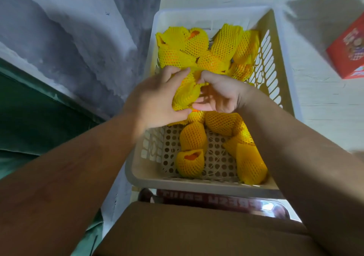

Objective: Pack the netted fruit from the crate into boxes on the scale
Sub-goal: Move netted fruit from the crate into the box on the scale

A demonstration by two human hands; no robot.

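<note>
A pale perforated plastic crate (149,169) holds several orange fruits in yellow foam nets, some at the far end (195,45) and some near me (190,166). Over the middle of the crate, my left hand (157,100) and my right hand (220,94) both hold one netted fruit (186,94) between them. Left fingers curl round its left side. Right fingers pinch the net at its top and right side. No scale is visible.
A brown cardboard flap (187,230) lies close below me, with a dark red printed box edge (216,198) past it. A red printed carton (348,48) sits on the white surface at right. A grey wall and green cloth are at left.
</note>
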